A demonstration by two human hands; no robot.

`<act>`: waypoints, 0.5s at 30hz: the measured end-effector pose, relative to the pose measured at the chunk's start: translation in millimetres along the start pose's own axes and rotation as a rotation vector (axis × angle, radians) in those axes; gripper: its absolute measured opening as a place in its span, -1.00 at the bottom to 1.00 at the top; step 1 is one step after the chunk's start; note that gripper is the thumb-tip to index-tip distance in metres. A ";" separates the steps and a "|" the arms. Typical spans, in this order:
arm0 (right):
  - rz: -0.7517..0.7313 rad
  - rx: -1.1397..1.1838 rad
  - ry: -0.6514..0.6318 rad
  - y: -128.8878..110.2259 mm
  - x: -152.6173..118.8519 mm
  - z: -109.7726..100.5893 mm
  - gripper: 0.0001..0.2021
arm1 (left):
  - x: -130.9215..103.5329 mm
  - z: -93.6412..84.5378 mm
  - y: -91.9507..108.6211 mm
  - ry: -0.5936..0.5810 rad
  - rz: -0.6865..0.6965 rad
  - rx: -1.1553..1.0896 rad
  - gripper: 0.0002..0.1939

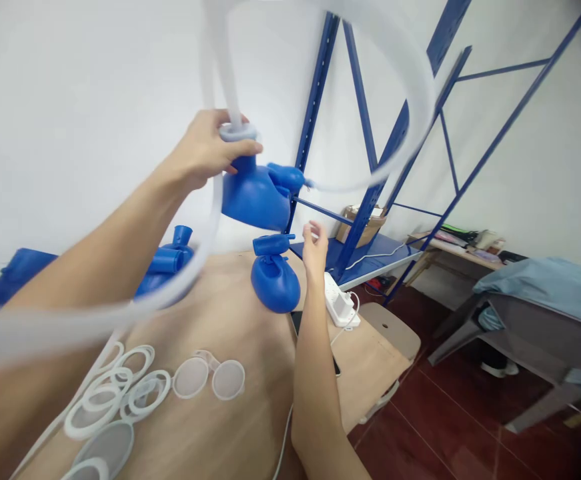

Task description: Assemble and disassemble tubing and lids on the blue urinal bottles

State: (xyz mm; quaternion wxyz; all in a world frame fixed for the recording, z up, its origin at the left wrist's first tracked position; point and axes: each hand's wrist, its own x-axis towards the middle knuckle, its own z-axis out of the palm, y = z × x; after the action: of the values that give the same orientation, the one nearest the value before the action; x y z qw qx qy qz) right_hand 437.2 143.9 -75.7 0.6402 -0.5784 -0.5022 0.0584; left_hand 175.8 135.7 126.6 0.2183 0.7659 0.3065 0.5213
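Observation:
My left hand (220,148) is closed around the neck of a blue plastic vessel (257,200), held in the air above the table. A pale cap sits on that neck, and a translucent white hose (415,80) loops from it across the view, blurred near the camera. My right hand (315,237) is raised at the vessel's lower right, fingers loosely curled and apart, holding nothing. Just left of it, a second blue vessel (276,287) stands on the table.
Wooden table (250,427) bears white rings (93,413), round mesh discs (229,380), more blue vessels (163,267), a dark phone partly behind my right forearm, and a white power strip (340,303). Blue metal shelving (360,260) stands behind; a grey chair (535,327) is at right.

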 end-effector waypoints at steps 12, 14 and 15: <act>0.294 0.003 -0.591 52.9 -14.4 -9.5 -0.64 | 2.6 59.1 -158.9 0.051 -0.253 -0.400 -0.35; 0.268 0.033 -0.624 51.9 -13.4 -14.6 -0.66 | -2.0 67.0 -175.6 0.052 -0.286 -0.427 -0.36; 0.250 0.050 -0.631 51.1 -13.6 -17.2 -0.65 | -4.2 69.8 -182.9 0.036 -0.305 -0.433 -0.37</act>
State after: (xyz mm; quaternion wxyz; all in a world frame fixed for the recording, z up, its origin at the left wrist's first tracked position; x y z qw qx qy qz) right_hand 468.7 139.8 -121.4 0.4552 -0.5730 -0.5992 0.3247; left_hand 195.5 262.8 -21.0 0.4476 0.6369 0.3035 0.5495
